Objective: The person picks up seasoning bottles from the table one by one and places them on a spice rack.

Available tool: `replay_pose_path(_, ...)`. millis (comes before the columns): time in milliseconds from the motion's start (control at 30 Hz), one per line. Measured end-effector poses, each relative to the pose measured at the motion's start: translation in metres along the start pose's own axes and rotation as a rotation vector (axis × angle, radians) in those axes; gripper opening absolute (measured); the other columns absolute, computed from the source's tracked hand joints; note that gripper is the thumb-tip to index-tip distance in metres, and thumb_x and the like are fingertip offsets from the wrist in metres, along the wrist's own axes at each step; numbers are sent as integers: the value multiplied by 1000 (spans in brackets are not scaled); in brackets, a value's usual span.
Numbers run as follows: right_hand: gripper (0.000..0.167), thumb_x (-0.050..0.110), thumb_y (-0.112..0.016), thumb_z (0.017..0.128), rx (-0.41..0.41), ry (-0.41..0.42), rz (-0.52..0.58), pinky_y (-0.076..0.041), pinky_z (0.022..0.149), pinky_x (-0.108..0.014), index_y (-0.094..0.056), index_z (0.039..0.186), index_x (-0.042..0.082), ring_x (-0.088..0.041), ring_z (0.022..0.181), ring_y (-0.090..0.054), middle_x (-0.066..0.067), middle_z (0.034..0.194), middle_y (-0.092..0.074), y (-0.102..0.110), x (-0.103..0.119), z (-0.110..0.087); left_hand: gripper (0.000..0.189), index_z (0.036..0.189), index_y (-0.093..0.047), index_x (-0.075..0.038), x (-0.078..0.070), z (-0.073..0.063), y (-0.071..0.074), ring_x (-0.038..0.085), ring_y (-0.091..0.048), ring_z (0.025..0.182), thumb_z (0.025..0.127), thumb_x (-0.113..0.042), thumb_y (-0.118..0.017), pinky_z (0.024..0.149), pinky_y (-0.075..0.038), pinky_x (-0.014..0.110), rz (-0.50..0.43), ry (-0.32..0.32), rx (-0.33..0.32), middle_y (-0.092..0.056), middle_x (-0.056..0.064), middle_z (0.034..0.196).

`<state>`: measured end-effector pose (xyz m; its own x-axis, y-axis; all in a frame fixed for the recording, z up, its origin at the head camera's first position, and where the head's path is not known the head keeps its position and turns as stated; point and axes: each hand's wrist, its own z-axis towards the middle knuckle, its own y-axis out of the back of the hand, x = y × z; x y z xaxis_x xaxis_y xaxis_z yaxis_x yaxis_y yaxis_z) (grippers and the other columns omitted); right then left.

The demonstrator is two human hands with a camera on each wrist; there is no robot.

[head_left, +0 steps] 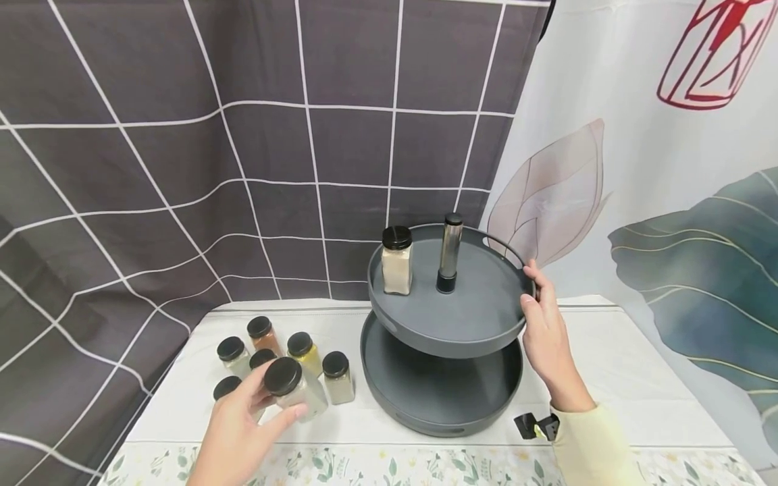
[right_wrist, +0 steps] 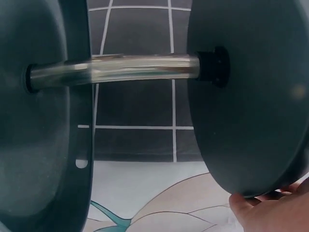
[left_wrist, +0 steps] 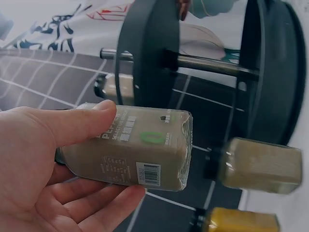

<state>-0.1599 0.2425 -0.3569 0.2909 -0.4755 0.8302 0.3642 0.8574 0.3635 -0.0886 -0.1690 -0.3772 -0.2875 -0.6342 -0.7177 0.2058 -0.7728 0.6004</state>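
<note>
Jar (head_left: 308, 397) was held by left hand (head_left: 237, 420), left of rack (head_left: 450, 347), right hand (head_left: 549, 337) gripped rack's right side.

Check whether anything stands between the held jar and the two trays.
Yes. A pale-filled jar stands on the white cloth between the held jar and the lower tray. Toward the upper tray, the raised rim is also in the way, with another jar standing just inside its left side.
</note>
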Motion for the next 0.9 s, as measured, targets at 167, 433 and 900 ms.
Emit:
replay_pose_path(167,45,11,-30,106,0,58,11,-17,118,-20,-30,150,0,-23,151,-19,-2,166,-18,0,-3,-1,57,126,-64,-18,-11,13,3,21,-73,100,76,-24,-90,84,-59,27,-2,-73,-37,-74,1,114)
replay_pose_path(433,43,3,-35,102,-36,125,12,-18,115,-10,-35,144,-3,-24,150,-24,-6,163,-29,-1,-8,0,58,129,-61,-8,-25,31,6,16,-70,104,77,-13,-88,86,-51,10,-61,-91,-85,-72,2,114)
replay_pose_path(900,37,5,-48,101,-152,224,-64,-27,115,-15,-46,136,-6,-29,142,-40,-7,155,-44,-3,-10,-5,64,135,-58,-13,-60,64,19,21,-72,98,78,-9,-88,79,-55,14,-116,-197,-118,-72,6,110)
